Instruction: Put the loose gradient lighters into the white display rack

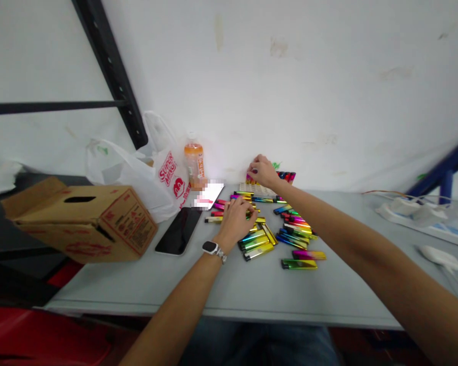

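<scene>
Several shiny coloured lighters [257, 251] lie loose in the middle of the grey table. My left hand [236, 218], with a watch on its wrist, is over the left part of this pile; its fingers are curled, and what they hold, if anything, is too small to tell. Farther back, my right hand [262, 172] is above a pale tray [257, 190] near the wall, its fingers pinched on a lighter [249, 178]. More lighters [287, 176] stand in a row at the tray's back, partly hidden by that hand.
On the left of the table [130, 290] are a cardboard box [125, 223], a white plastic bag [137, 178], a black phone [179, 231] and an orange-capped bottle [194, 162]. A power strip [423, 216] and a white charger [440, 257] lie at the right.
</scene>
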### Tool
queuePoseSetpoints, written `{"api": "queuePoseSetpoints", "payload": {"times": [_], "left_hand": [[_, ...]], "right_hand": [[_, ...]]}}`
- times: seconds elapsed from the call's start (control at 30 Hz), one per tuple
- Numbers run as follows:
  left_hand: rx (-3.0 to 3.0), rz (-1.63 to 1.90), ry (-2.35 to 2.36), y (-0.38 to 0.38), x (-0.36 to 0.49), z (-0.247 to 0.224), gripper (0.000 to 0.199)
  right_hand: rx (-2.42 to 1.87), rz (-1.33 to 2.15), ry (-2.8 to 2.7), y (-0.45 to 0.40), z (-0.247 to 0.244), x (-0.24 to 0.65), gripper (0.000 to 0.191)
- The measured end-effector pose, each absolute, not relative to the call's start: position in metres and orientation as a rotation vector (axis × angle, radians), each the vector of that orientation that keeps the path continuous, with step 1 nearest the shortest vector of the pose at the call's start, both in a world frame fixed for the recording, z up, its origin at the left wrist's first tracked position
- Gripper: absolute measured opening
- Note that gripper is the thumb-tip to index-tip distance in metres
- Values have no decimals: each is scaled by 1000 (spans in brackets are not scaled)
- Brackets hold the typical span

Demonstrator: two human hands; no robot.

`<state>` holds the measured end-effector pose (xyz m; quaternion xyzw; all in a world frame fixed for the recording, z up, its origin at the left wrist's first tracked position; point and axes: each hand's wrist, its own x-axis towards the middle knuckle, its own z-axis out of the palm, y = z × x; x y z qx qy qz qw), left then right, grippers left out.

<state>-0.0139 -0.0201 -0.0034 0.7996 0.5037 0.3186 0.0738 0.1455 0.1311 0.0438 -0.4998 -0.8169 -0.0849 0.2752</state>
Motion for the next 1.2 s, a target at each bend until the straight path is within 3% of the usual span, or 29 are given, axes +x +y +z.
{"api": "queuePoseSetpoints", "payload": {"times": [0.1, 0.4, 0.73, 1.0, 1.2], "left_hand": [[2397, 963, 1516, -19, -14, -4, 15], [2403, 957, 1524, -20, -15, -3, 10], [2367, 983, 1517, -21, -17, -6, 14], [2331, 1019, 1485, -21, -19, -3, 14], [2336, 1018, 1483, -21, -18, -2, 14]], "right_hand": [[-1434, -412, -2204, 120, 45, 144, 30], [-1535, -504, -2374, 87, 46, 140, 43], [-1498, -351, -2737, 81, 50, 130, 25], [-1263, -667, -2852, 85, 48, 124, 24], [-1266, -711, -2875, 79, 46, 134, 25]]}}
